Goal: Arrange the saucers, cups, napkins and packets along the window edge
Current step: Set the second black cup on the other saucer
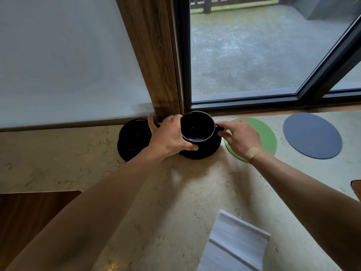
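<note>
A black cup [198, 126] stands on a black saucer [203, 151] on the marble counter, close to the window frame. My left hand [170, 135] wraps around the cup's left side, thumb at its lower edge. My right hand [240, 137] pinches the cup's handle [218, 128] on the right. Another black saucer [133, 138] lies just left of it, partly under my left hand. A stack of white napkins [234, 243] lies near the counter's front edge. No packets are in view.
A green round mat [268, 136] lies right of the saucer, partly beneath my right hand, and a grey-blue round mat [312, 134] further right. The wooden post [156, 75] and dark window frame [254, 103] border the counter's back. A wooden surface [29, 212] sits lower left.
</note>
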Demonstrator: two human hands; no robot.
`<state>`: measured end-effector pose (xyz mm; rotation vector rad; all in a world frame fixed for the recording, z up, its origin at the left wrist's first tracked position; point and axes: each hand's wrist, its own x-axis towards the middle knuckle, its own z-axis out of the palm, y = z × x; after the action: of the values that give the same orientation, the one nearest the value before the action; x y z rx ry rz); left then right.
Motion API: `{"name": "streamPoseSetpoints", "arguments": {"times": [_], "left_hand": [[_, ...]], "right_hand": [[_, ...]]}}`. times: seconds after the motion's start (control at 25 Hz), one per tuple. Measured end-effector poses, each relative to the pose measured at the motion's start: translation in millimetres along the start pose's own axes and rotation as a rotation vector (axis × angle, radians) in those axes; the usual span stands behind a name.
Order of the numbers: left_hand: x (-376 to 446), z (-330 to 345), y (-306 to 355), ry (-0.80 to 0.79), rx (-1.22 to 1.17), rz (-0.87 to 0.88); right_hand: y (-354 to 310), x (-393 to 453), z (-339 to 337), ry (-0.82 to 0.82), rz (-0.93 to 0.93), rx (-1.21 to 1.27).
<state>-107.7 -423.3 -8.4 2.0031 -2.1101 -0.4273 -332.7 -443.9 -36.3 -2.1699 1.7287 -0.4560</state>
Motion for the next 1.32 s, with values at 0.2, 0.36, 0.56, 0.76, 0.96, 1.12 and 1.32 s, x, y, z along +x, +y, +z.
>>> {"name": "streamPoseSetpoints", "arguments": {"times": [0.2,0.36,0.56,0.76,0.96,1.12,1.32], "left_hand": [[-1,2,-1,-0.011,-0.023,-0.013],[-4,2,0,-0.026,-0.008,-0.014],[-3,1,1,-0.059,0.013,-0.027],[-4,1,4,-0.055,0.019,-0.028],[-4,2,2,-0.071,0.016,-0.037],[-4,1,4,-0.101,0.043,-0.046],[-19,-13,-9,0.000,-0.021,-0.063]], "right_hand": [[-3,-5,2,-0.011,0.013,-0.015],[-5,-11,2,-0.028,0.039,0.020],[-4,-15,-5,-0.077,0.052,0.036],[-6,-15,-6,-0.087,0.066,0.023],[-6,-17,-4,-0.094,0.074,0.017],[-5,-18,-3,-0.122,0.093,-0.003],[-3,-29,-13,-0.088,0.116,0.030]]}}
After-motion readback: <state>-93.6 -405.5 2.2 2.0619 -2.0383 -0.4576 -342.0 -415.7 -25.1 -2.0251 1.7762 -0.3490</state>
